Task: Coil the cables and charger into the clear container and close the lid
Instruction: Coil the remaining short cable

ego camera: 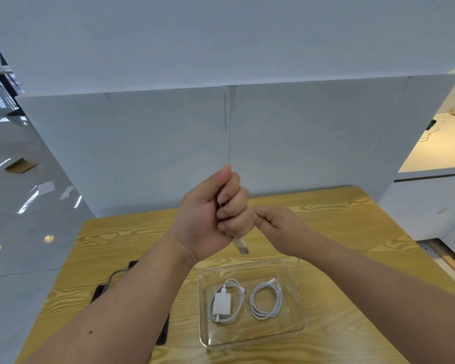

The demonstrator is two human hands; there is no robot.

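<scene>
My left hand (pixel 208 216) is raised above the table in a fist, shut on a white cable whose connector end (pixel 241 245) sticks out below the fist. My right hand (pixel 281 229) has its pinched fingertips against the left fist and seems to hold the same cable, which is mostly hidden there. Below them, the clear container (pixel 298 298) stands open on the table. Inside it, a white charger (pixel 222 303) lies on the left with a cable looped around it. A separate coiled white cable (pixel 265 300) lies on the right.
The black-rimmed lid (pixel 116 277) lies on the wooden table (pixel 116 232) left of the container, partly under my left forearm. White partition panels (pixel 142 143) stand along the table's far edge. The table's left and right edges drop to the floor.
</scene>
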